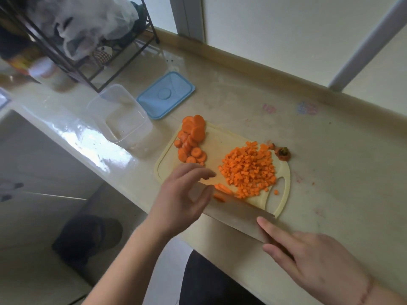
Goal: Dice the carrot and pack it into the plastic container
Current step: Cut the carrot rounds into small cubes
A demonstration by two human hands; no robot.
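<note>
A cream cutting board (167,164) lies on the counter. On it sit a heap of diced carrot (248,170), a stack of carrot rounds (191,139) at its far left, and a few carrot strips (222,190) by the knife. My right hand (315,258) grips the handle of a broad knife (237,213), forefinger stretched along the blade. My left hand (185,194) hovers over the blade's tip with loosely bent fingers, holding nothing. The clear plastic container (120,116) stands empty left of the board, its blue lid (166,94) beside it.
A carrot top (283,153) lies on the counter just beyond the board. A dark wire rack (72,56) with plastic bags stands at the back left. The counter's front edge runs under my arms, with the floor below left.
</note>
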